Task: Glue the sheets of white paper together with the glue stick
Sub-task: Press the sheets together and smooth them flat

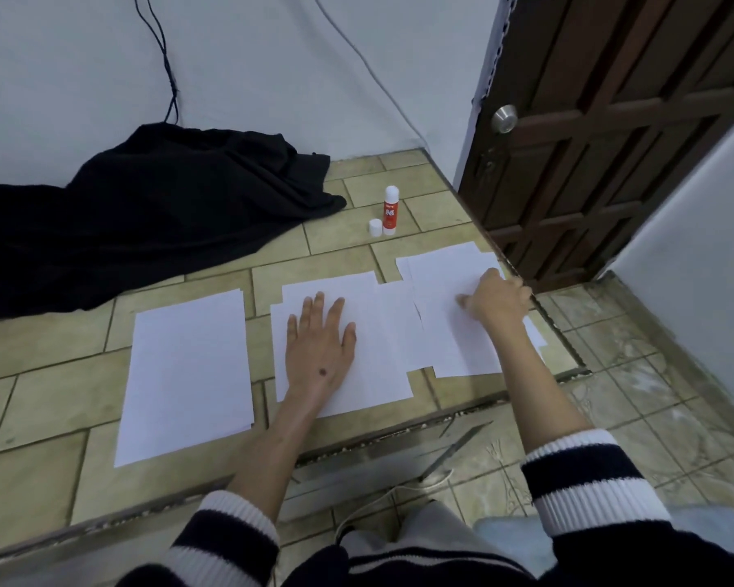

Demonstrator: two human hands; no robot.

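Several white paper sheets lie on the tiled floor. A separate stack [187,374] lies at the left. A joined run of overlapping sheets [382,341] spreads across the middle and right. My left hand [318,345] rests flat with spread fingers on the middle sheet. On the rightmost sheet [446,273] my right hand [498,298] presses down with curled fingers, and nothing shows in its grip. The red and white glue stick [390,210] stands upright behind the sheets, and its white cap [375,227] stands beside it.
A black cloth [153,213] lies heaped at the back left against the wall, with cables hanging above it. A dark wooden door [602,133] stands at the right. A step edge [399,438] with a metal strip runs in front of the sheets.
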